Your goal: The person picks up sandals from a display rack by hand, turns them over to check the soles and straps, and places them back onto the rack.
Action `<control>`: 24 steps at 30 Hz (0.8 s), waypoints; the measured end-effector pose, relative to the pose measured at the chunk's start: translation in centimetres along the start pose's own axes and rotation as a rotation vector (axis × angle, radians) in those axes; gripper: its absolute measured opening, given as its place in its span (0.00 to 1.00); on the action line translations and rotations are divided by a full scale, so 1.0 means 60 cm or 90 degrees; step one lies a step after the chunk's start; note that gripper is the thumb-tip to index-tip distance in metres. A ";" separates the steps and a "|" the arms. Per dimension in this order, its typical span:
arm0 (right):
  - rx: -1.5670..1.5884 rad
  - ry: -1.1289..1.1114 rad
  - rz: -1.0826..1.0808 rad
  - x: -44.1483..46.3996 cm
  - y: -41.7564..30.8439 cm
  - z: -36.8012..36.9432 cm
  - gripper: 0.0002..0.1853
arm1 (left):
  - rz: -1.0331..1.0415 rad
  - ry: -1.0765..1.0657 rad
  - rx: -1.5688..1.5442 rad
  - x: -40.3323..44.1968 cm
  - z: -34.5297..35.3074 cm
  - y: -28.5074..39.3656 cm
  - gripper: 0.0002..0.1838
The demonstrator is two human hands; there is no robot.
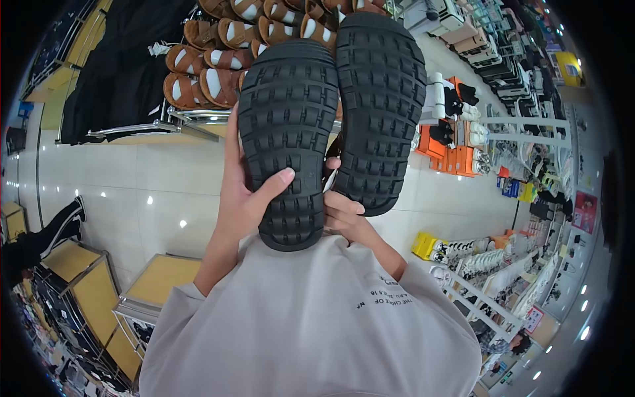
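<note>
Two black shoe soles with a blocky tread face the camera, side by side. My left hand (248,192) is wrapped round the left shoe (289,126), its thumb lying on the sole near the heel. The right shoe (380,112) is tilted slightly and sits a little higher. My right hand (344,210) is at the heels, between the two shoes, with its fingers bent round the right shoe's inner edge. The uppers of both shoes are mostly hidden behind the soles.
Brown sandals (228,59) stand in rows on a display behind the shoes. Black clothing (119,66) lies at the upper left. Orange shoe boxes (456,159) and white racks (489,311) are on the right. A person's leg (49,228) shows at the left edge.
</note>
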State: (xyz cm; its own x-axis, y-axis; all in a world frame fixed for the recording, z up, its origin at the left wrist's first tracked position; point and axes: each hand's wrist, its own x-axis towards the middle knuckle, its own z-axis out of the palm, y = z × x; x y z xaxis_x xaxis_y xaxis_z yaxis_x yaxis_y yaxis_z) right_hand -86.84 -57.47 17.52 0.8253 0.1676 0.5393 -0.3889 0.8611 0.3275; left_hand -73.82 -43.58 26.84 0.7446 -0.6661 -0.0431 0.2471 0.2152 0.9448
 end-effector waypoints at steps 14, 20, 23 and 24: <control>0.090 0.027 0.083 0.118 -0.045 -0.072 0.34 | -0.032 0.151 -0.058 0.021 -0.089 -0.003 0.42; 0.016 0.084 0.120 0.135 -0.082 -0.061 0.33 | -0.071 0.221 -0.226 0.025 -0.123 -0.027 0.34; -0.083 0.131 0.144 0.139 -0.111 -0.028 0.32 | -0.059 0.236 -0.321 0.038 -0.142 -0.047 0.32; -0.102 0.165 0.136 0.130 -0.122 -0.020 0.32 | -0.056 0.201 -0.374 0.040 -0.151 -0.054 0.33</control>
State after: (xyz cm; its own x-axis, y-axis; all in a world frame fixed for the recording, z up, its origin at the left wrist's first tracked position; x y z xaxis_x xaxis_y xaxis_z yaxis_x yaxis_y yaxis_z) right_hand -77.05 -61.91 18.39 0.8168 0.4501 0.3610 -0.5117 0.8542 0.0927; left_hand -67.20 -39.41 20.73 0.8300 -0.4772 -0.2886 0.5447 0.5824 0.6035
